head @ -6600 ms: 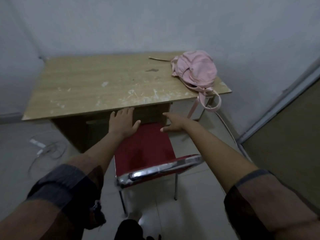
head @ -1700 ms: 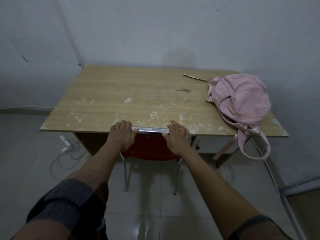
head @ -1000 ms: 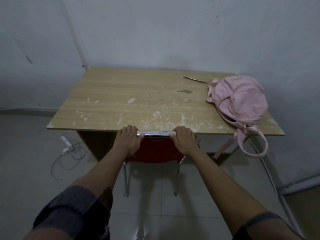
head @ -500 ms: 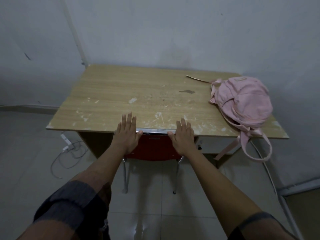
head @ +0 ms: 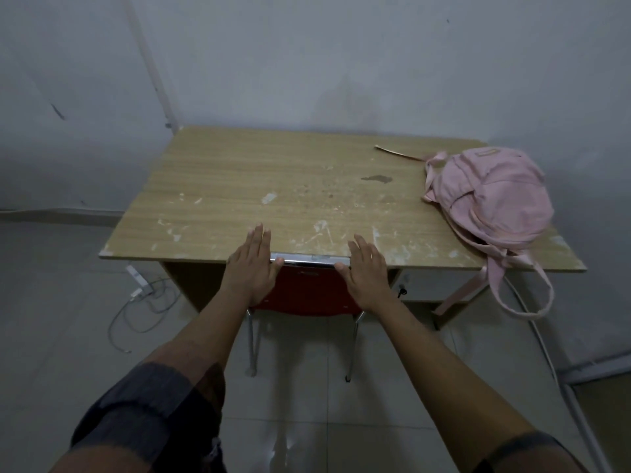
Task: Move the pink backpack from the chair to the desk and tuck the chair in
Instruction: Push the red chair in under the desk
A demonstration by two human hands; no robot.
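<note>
Both hands, left [head: 251, 268] and right [head: 367, 272], lie flat and spread on the red chair's [head: 307, 295] backrest at frame centre, tucked beneath the surface [head: 273, 179].

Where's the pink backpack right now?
The pink backpack lies on the desk's far-right corner near the wall, its straps hanging over the front edge.

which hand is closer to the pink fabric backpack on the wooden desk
Right. The right hand lies open at the red chair's chrome top rail, nearer the pink fabric backpack; the left hand is further along the rail.
</note>
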